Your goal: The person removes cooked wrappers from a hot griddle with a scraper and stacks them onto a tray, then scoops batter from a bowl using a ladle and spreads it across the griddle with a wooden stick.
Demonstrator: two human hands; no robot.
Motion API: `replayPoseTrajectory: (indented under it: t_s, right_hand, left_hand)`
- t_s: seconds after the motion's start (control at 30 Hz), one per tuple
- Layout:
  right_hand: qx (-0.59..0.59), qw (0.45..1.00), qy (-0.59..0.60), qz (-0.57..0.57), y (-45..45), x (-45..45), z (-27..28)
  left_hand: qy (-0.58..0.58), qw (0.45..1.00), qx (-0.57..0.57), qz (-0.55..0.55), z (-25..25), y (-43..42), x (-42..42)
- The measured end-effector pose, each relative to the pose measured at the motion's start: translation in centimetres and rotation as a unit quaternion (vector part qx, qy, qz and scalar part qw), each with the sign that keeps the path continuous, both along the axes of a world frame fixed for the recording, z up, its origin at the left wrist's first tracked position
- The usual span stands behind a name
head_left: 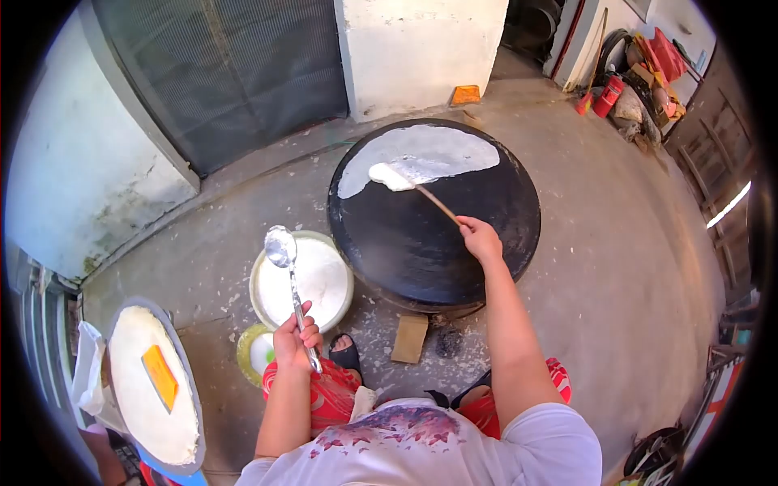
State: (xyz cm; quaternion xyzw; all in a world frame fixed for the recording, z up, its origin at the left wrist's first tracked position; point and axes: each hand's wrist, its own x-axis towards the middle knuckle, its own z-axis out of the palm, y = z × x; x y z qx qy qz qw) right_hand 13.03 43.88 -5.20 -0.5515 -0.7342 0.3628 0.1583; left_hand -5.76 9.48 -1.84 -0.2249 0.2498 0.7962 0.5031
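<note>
My right hand (481,238) is closed round the wooden handle of a batter spreader (392,176), whose white-coated head rests on the far left part of a large round black griddle (421,251). A thin layer of pale batter (442,150) covers the griddle's far side in an arc. In my left hand (297,340) is a metal ladle (280,246), gripped by its handle, bowl up. That bowl hangs over a wide tub of white batter (320,279), apart from the griddle. Beside the tub stands a small yellow-green bowl (253,354) holding white liquid.
At left, a stack of thin pale flatbreads (134,356) lies on a round board with an orange scraper (160,378) on top. A brick-like block (409,338) sits below the griddle. Far right are a red fire extinguisher (608,95) and piled items. A dark screen door (235,73) stands behind.
</note>
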Motion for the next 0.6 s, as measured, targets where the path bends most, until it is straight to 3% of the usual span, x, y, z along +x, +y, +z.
replayPoseTrajectory:
  t_s: [0.03, 0.13, 0.23, 0.3, 0.33, 0.37, 0.43, 0.47, 0.5, 0.6]
  right_hand:
    - [0.030, 0.999, -0.010, -0.037, 0.2, 0.1, -0.5]
    - [0.027, 0.998, 0.029, 0.049, -0.5, -1.8, -2.9]
    - [0.017, 0.991, 0.016, 0.135, -1.2, -0.5, -1.6]
    - [-0.039, 0.990, 0.070, 0.118, -1.0, 2.4, -0.8]
    - [-0.009, 0.998, 0.015, 0.068, -1.6, 3.6, 0.1]
    - [-0.009, 0.997, 0.011, 0.070, -1.6, 3.6, -0.8]
    - [0.030, 0.995, 0.073, -0.058, -1.4, 3.1, -4.4]
    - [0.047, 0.993, 0.107, 0.001, -1.7, 1.9, -5.9]
    - [0.047, 0.997, 0.030, 0.053, -3.6, 0.3, -3.5]
    - [0.031, 0.989, 0.018, 0.142, -4.2, -0.5, -2.0]
  left_hand:
    - [-0.004, 1.000, 0.000, 0.004, -0.1, 0.1, 0.1]
    - [0.017, 1.000, 0.001, 0.001, -0.1, -0.1, 0.1]
    - [0.013, 1.000, -0.001, -0.005, -0.1, -0.1, -0.1]
    - [0.011, 1.000, -0.004, -0.005, 0.0, -0.3, -0.2]
    - [0.020, 1.000, -0.004, -0.009, -0.1, -0.3, -0.2]
    - [0.027, 1.000, -0.004, -0.012, -0.3, -0.5, -0.1]
    - [0.024, 1.000, -0.003, -0.013, -0.4, -0.6, 0.0]
    - [0.027, 0.999, 0.002, -0.016, -0.3, -0.4, -0.1]
    - [0.028, 0.999, 0.000, -0.015, -0.2, -0.4, -0.2]
    - [0.012, 1.000, -0.001, -0.016, -0.1, -0.4, -0.2]
